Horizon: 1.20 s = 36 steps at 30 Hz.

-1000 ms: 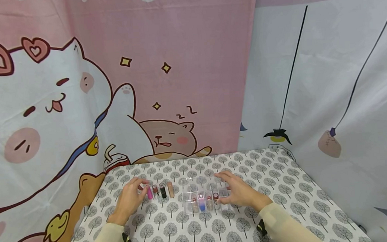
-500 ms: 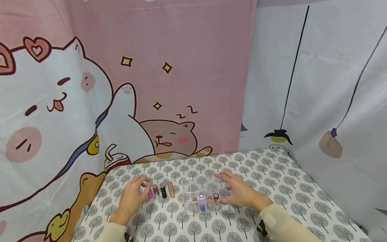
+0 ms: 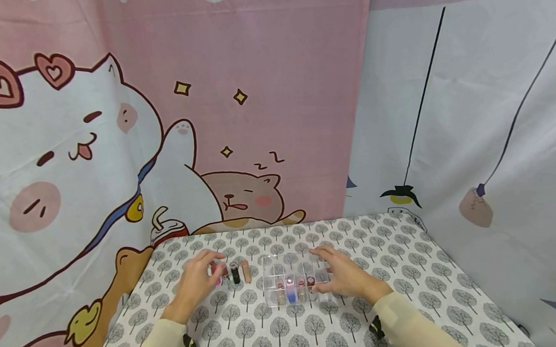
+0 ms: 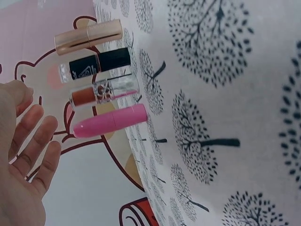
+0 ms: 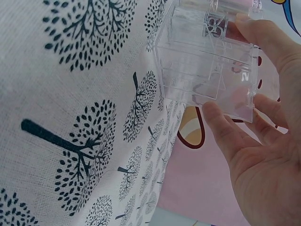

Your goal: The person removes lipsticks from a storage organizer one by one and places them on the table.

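Two hands [image 3: 196,284], right holding clear organizer [image 5: 188,61], four upright tubes [image 4: 84,67]

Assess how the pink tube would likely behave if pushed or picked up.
The pink tube would probably tip if nudged, standing tall on a narrow base on the cloth. Once down, it may roll, since its sides look rounded. Its smooth, shiny surface suggests it could feel slightly slippery.

Cream sleeves [image 3: 409,320] – black wrist pieces [image 3: 188,345]
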Each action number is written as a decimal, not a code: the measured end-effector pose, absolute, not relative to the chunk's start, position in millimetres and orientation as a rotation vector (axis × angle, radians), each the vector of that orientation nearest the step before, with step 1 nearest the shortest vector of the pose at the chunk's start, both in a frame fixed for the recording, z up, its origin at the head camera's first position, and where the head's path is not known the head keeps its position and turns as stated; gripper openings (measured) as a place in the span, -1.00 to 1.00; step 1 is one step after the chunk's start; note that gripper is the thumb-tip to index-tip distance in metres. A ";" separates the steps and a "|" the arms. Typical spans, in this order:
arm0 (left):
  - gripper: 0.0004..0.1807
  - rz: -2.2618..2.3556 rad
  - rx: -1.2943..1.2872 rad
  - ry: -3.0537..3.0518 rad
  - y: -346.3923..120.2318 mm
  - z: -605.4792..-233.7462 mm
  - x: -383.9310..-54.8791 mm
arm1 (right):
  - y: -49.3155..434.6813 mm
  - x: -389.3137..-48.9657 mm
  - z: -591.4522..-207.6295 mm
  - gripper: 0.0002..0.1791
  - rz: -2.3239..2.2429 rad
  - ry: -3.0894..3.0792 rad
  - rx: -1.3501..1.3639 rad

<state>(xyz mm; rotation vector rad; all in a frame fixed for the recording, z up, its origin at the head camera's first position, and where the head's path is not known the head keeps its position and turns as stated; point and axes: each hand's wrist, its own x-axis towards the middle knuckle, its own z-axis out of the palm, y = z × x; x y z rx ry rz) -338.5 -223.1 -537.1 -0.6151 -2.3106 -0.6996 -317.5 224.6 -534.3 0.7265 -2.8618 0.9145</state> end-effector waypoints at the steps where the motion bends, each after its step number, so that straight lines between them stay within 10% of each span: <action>1: -0.73 -0.715 -0.617 -2.322 -221.4 -536.3 -337.9 | 224.7 -317.3 -534.0 0.20 0.912 -2.862 0.726; 36: -0.77 -0.705 -0.895 -2.343 -177.7 -537.6 -326.2 | 224.7 -318.6 -534.4 0.21 0.901 -2.856 0.732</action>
